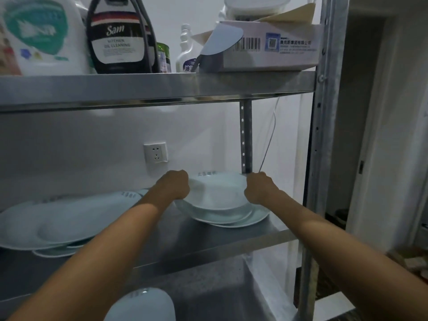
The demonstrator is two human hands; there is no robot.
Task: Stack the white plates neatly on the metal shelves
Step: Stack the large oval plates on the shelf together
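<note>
A white plate (216,189) sits tilted on top of a small stack of white plates (231,220) at the right end of the middle metal shelf (208,237). My left hand (174,187) grips the top plate's left rim and my right hand (259,188) grips its right rim, fingers curled over the edge. A second pile of white plates (58,223) lies at the left of the same shelf. One more white plate (143,305) shows on the shelf below, at the bottom of the view.
The upper shelf (150,88) carries cleaning bottles (118,35) and a cardboard box (268,47). A wall socket (155,152) is behind the plates. A perforated rear post (246,135) stands just behind my right hand, and the front upright (324,112) bounds the right side.
</note>
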